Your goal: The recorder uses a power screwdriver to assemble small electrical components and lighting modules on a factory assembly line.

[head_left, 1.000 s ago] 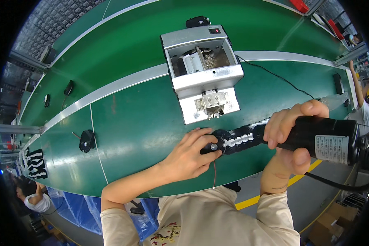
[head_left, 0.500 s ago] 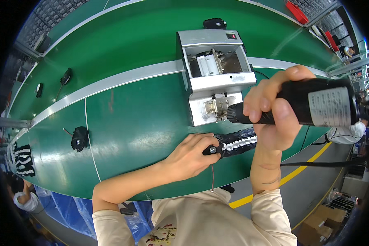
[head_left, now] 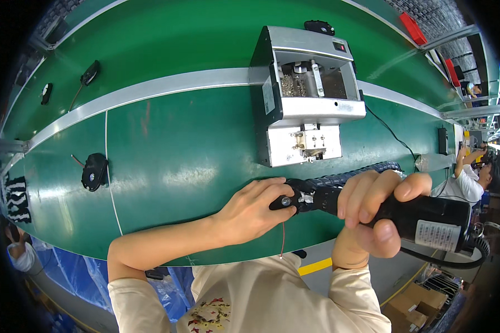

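Note:
My left hand (head_left: pixel 255 210) is closed round a small black plastic part (head_left: pixel 290 201) near the table's front edge, with a thin red wire (head_left: pixel 284 238) hanging from it. In my right hand (head_left: pixel 372 208) is a black electric screwdriver (head_left: pixel 428 216), lying nearly level. Its ribbed nose points left and meets the black part beside my left fingertips; the bit's tip cannot be made out. A row of dark, ribbed pieces (head_left: pixel 353 173) runs to the right behind the screwdriver. Just beyond stands a silver screw feeder (head_left: pixel 322 108), with loose screws in its open bin.
Another black part with a wire (head_left: pixel 94 172) lies at the left, and more (head_left: pixel 90 72) sit on the far table strip. Behind the feeder is a black part (head_left: pixel 319 26). A cable (head_left: pixel 391 129) runs rightward from the feeder. Another person (head_left: pixel 472 172) sits at the right.
The screwdriver and my right hand have come down from the feeder's front to the part in my left hand. My left hand has kept its grip. The whole view has shifted slightly.

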{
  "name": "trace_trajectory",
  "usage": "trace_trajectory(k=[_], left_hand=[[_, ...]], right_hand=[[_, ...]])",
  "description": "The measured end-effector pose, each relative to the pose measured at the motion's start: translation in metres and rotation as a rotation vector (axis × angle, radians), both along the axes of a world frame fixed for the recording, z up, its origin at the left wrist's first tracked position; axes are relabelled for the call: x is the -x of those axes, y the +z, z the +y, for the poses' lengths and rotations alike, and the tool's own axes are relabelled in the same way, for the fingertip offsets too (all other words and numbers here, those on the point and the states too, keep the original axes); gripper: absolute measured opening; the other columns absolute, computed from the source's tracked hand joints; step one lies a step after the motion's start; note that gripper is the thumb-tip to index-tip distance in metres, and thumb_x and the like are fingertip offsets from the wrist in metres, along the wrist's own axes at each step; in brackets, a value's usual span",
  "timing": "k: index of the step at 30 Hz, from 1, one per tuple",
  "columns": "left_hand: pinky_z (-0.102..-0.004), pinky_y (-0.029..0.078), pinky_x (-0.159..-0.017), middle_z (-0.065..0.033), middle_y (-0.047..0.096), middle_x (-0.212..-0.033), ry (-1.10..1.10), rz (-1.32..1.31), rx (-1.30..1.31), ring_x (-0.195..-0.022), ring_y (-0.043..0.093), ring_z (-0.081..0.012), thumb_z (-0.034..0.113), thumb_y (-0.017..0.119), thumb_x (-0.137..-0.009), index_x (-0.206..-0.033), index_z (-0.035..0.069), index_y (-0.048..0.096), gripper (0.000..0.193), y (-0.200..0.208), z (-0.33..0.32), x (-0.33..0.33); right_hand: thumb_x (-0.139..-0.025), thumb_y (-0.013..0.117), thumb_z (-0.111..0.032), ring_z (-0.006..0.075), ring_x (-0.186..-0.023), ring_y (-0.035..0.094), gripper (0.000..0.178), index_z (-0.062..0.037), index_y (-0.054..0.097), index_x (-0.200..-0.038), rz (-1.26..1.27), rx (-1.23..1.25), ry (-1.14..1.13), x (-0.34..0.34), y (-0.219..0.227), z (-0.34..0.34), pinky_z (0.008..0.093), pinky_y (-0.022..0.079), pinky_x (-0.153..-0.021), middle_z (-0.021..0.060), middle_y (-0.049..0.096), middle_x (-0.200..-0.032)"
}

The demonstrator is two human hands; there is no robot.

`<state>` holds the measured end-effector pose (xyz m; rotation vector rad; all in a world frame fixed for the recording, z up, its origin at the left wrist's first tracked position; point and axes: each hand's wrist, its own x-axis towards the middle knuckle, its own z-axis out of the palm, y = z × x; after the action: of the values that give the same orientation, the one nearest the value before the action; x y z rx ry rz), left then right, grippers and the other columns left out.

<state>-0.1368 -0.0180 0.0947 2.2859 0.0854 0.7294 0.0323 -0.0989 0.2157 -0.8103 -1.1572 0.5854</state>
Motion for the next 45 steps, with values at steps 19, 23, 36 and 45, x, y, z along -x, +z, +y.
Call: trace_trajectory(k=[19, 23, 36, 45], left_hand=[[-0.0416, 0.050, -0.091, -0.0086, 0.056, -0.116, 0.002, 0.020, 0.006, -0.116, 0.057, -0.0310, 0.012, 0.071, -0.075, -0.095, 0.012, 0.074, 0.021, 0.007, 0.001, 0.002], [-0.0446, 0.048, -0.093, -0.0099, 0.054, -0.119, -0.004, 0.048, -0.008, -0.120, 0.053, -0.0343, 0.011, 0.073, -0.073, -0.100, 0.013, 0.071, 0.026, 0.005, -0.003, 0.004], [-0.0446, 0.049, -0.093, -0.0103, 0.053, -0.120, -0.049, 0.043, -0.038, -0.120, 0.053, -0.0332, 0.011, 0.071, -0.080, -0.101, 0.012, 0.069, 0.021, 0.001, -0.001, 0.003], [-0.0424, 0.051, -0.092, -0.0094, 0.056, -0.116, -0.017, -0.010, -0.017, -0.116, 0.057, -0.0314, 0.012, 0.069, -0.079, -0.096, 0.011, 0.071, 0.017, -0.003, 0.000, 0.003]], right_hand=[[-0.076, 0.077, -0.004, 0.0185, -0.053, 0.058, 0.036, -0.0028, 0.051, -0.100, -0.095, 0.065, 0.013, 0.017, -0.020, 0.002, 0.0313, 0.050, -0.051, 0.0061, 0.058, -0.066], [-0.076, 0.079, -0.005, 0.0199, -0.057, 0.059, 0.037, -0.0036, 0.052, -0.102, -0.082, 0.093, 0.096, 0.010, -0.015, 0.001, 0.0335, 0.050, -0.055, 0.0067, 0.059, -0.067], [-0.085, 0.061, -0.014, 0.0156, -0.048, 0.047, 0.048, -0.0049, 0.043, -0.129, -0.005, -0.061, -0.152, -0.013, 0.018, 0.050, 0.0325, 0.044, -0.046, 0.0064, 0.049, -0.070], [-0.083, 0.073, -0.011, 0.0183, -0.049, 0.051, 0.049, -0.0078, 0.042, -0.122, 0.133, 0.001, -0.017, -0.002, 0.008, 0.013, 0.0340, 0.046, -0.046, 0.0081, 0.052, -0.070]])
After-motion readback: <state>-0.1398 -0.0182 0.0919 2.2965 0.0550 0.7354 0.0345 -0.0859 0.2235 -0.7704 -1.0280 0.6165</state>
